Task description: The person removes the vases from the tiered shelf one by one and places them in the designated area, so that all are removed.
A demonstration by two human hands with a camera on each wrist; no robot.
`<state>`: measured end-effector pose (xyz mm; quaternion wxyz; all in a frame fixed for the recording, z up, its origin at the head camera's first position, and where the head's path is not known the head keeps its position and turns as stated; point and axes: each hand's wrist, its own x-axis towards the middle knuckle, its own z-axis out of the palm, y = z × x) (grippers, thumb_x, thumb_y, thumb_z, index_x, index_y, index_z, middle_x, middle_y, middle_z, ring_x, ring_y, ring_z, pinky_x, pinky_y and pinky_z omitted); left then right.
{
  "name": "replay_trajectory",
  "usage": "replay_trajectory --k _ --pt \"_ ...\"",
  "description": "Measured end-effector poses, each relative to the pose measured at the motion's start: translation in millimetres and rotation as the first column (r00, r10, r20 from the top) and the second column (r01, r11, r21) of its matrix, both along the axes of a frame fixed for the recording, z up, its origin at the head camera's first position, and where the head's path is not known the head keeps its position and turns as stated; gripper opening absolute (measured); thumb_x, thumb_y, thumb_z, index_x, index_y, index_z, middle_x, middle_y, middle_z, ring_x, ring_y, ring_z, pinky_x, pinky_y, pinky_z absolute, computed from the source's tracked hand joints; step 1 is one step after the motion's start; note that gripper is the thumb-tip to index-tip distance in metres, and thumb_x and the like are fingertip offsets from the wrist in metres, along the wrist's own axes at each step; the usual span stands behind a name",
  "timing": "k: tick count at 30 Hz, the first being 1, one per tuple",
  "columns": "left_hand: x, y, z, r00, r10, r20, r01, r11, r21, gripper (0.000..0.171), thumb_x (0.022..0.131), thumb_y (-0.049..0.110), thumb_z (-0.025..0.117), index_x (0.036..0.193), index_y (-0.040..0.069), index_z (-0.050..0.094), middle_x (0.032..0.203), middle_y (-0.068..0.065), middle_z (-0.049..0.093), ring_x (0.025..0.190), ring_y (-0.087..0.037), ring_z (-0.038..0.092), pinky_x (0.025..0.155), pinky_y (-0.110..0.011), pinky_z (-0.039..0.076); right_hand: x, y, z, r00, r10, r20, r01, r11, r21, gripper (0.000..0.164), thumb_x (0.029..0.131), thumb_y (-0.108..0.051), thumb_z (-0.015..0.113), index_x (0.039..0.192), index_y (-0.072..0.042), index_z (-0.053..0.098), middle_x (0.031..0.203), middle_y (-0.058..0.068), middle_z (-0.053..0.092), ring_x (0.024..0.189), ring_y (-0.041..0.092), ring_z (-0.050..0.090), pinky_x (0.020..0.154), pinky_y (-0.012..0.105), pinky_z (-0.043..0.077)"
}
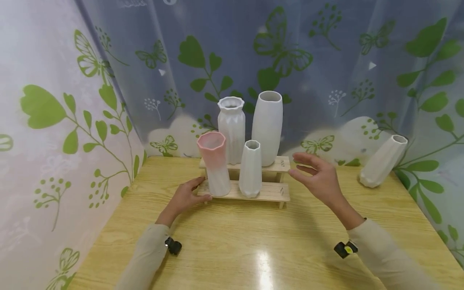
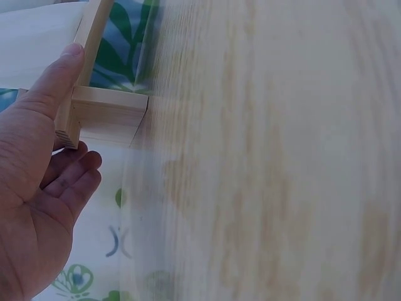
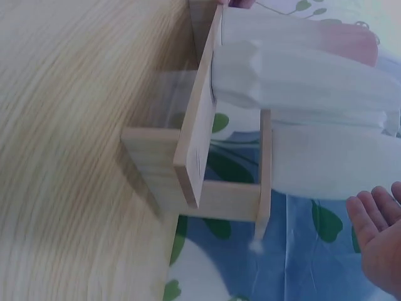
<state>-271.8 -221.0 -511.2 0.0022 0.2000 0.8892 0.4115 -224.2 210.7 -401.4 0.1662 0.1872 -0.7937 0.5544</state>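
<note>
Left hand (image 1: 185,198) pinches the stand (image 1: 272,191) at its left end; right hand (image 1: 320,181), fingers spread, hovers near the right end! Across two tiers, a pink vase (image 1: 214,167) and three white vases (image 1: 267,129), near the back edge of the bench (image 1: 217,241). Lone vase (image 1: 382,163) near the back right corner, leafy curtain (image 1: 232,28) behind.

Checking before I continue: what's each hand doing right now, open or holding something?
Left hand: holding the left end of the wooden stand.
Right hand: open, empty, beside the stand.
</note>
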Motion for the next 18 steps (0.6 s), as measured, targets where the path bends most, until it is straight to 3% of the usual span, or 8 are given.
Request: replay_trajectory --k 5,9,15,18 --pt "0.0 0 -1.0 1.0 0.003 0.004 -0.003 1.0 0.0 0.088 0.084 0.038 0.085 0.152 -0.002 0.045 0.154 -0.021 0.047 0.141 -0.038 0.047 0.112 -0.049 0.046 -0.3 -18 -9.3 0.999 0.024 0.039 -0.023 0.999 -0.022 0.048 0.09 -0.013 0.081 0.135 -0.008 0.066 0.134 0.016 0.065 0.121 0.023 0.065 0.094 0.022 0.057" --pt "0.5 -1 -1.1 1.0 0.003 -0.003 -0.003 1.0 0.004 0.088 0.084 0.038 0.085 0.152 -0.002 0.046 0.154 -0.021 0.047 0.14 -0.038 0.048 0.111 -0.05 0.047 -2.1 -31 -16.9 0.997 0.049 0.057 -0.046 0.998 -0.051 0.05 0.089 -0.013 0.083 0.135 -0.007 0.066 0.135 0.014 0.064 0.122 0.027 0.064 0.098 0.029 0.057" --pt "-0.4 -2 -2.3 1.0 -0.004 -0.001 0.004 1.0 0.017 0.087 0.084 0.037 0.086 0.151 -0.003 0.046 0.153 -0.021 0.048 0.14 -0.037 0.048 0.112 -0.049 0.047 -7.1 -47 -26.9 0.994 0.068 0.081 -0.062 0.995 -0.073 0.056 0.087 -0.014 0.084 0.137 -0.003 0.063 0.136 0.018 0.063 0.123 0.035 0.063 0.096 0.022 0.056" --pt "-1.4 -3 -2.9 1.0 -0.01 -0.006 0.01 1.0 0.018 0.087 0.084 0.037 0.085 0.151 -0.003 0.046 0.153 -0.022 0.048 0.14 -0.037 0.048 0.111 -0.049 0.047 -10.7 -55 -30.0 0.994 0.062 0.087 -0.055 0.996 -0.076 0.058 0.086 -0.014 0.085 0.138 -0.003 0.063 0.136 0.019 0.063 0.122 0.036 0.063 0.098 0.03 0.057"
